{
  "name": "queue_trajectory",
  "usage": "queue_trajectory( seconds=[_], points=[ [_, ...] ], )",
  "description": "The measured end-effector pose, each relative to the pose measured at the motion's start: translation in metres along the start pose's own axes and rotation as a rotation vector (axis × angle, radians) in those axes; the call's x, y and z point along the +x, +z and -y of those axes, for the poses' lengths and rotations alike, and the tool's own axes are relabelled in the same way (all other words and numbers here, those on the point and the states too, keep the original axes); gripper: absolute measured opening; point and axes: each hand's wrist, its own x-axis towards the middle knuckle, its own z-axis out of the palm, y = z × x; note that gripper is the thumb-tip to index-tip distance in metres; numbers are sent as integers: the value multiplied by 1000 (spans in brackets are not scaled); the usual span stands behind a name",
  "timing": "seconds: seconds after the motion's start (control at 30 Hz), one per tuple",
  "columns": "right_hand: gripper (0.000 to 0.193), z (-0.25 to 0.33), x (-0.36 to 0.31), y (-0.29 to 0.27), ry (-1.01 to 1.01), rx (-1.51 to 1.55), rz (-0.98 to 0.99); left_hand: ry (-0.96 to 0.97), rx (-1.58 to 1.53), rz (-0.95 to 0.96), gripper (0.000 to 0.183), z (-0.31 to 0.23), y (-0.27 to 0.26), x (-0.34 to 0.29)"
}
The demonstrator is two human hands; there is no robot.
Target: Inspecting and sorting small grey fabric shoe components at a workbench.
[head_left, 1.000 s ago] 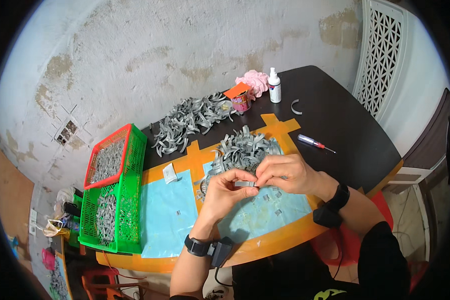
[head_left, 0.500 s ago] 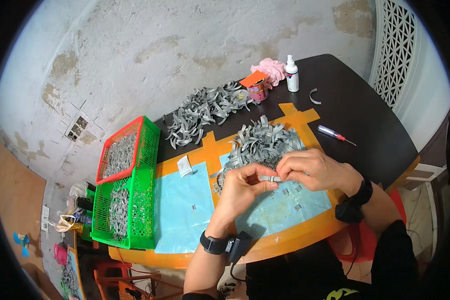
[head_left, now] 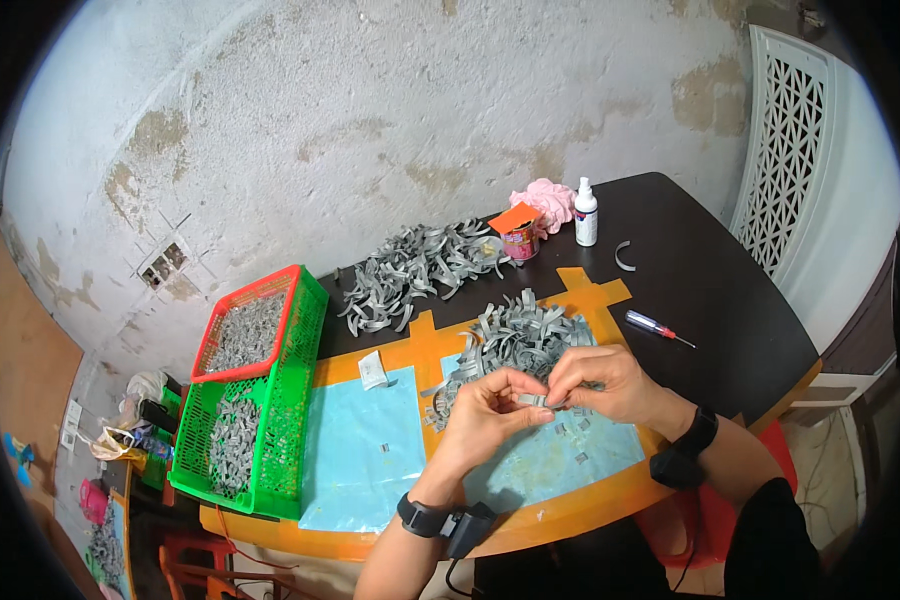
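Observation:
Between my two hands is a small grey strip (head_left: 533, 400). The fingertips of my left hand (head_left: 478, 422) pinch one end. My right hand (head_left: 615, 383) is closed at the other end, its fingertips pressed together and hiding part of the piece. Just beyond my hands lies a heap of curved grey strips (head_left: 520, 335) on a light blue sheet (head_left: 515, 475). A few tiny grey bits (head_left: 582, 458) are scattered on that sheet, close to my right hand.
A green basket (head_left: 292, 440) with small grey pieces stands at the left, a red-rimmed basket (head_left: 295, 300) resting on it. Another strip pile (head_left: 410, 270), a tin (head_left: 520, 242), a pink cloth (head_left: 548, 203), a spray bottle (head_left: 586, 222) and a screwdriver (head_left: 655, 325) occupy the dark table.
The whole view has shifted, so the table sits lower in the picture. Both hands still hold the strip; my right fingers have bunched closer over its end.

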Motion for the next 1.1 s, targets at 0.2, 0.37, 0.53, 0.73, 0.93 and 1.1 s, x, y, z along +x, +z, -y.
queue_trajectory(
  seconds=[0.2, 0.37, 0.53, 0.73, 0.93, 1.1],
  points=[
    [8, 12, -1, 3, 123, 118, -19, -85, -91, 52, 26, 4, -8, -3],
    [9, 12, 0, 1, 67, 73, -1, -89, -331, 38, 25, 7, 0, -4],
    [10, 9, -2, 10, 246, 491, -76, 56, 30, -34, 29, -1, 2, -1],
    [12, 6, -1, 7, 343, 563, -101, 25, 27, -80, 27, 1, 1, -2],
    [11, 15, -3, 5, 474, 637, -98, 149, 44, -42, 25, 7, 1, -1],
    [12, 14, -4, 5, 502, 658, -102, 141, -1, -37, 24, 5, 4, 0]
  ],
)
